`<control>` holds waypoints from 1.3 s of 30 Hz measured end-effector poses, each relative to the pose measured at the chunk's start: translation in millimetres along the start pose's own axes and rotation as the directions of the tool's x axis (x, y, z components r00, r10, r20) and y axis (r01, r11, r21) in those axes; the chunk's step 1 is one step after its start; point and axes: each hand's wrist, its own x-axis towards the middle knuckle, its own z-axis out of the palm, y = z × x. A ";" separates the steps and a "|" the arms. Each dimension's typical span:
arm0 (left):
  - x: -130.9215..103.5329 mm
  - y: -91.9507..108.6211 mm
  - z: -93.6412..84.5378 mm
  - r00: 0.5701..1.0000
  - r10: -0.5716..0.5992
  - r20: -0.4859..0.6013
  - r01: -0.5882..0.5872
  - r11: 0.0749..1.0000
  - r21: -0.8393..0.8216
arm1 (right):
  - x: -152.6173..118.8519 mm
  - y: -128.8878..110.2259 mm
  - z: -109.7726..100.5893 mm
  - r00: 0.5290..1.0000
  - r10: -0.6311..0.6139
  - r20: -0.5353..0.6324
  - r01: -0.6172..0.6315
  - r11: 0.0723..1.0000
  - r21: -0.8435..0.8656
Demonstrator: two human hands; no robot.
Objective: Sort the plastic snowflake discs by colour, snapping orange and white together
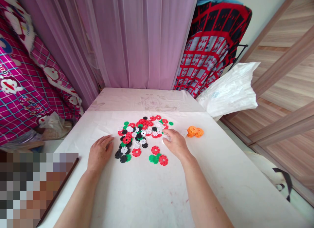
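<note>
A loose heap of snowflake-shaped plastic discs in red (127,139), black (123,159), white (124,149) and green (129,157) lies on the white-covered table (137,195). Beside the heap's left edge, my left hand (99,153) rests on the cloth with fingers loosely extended, holding nothing. My right hand (177,143) reaches to the heap's right side, thumb and forefinger apart next to the white and red discs. No disc shows clearly in its grasp. Just past that hand sits a cluster of orange discs (195,131), with some white pieces (183,133) partly hidden by the hand.
A few red and green discs (154,159) lie apart, nearer me. Purple curtain (147,41) hangs behind the table. A white plastic bag (230,90) and a red-patterned cloth (206,47) are at the back right; a pink patterned blanket (36,77) hangs on the left.
</note>
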 end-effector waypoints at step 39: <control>0.4 1.2 -0.5 1.000 -0.016 0.011 0.016 1.000 -0.002 | 5.2 15.2 -1.5 0.981 0.122 -0.150 -0.095 0.980 0.178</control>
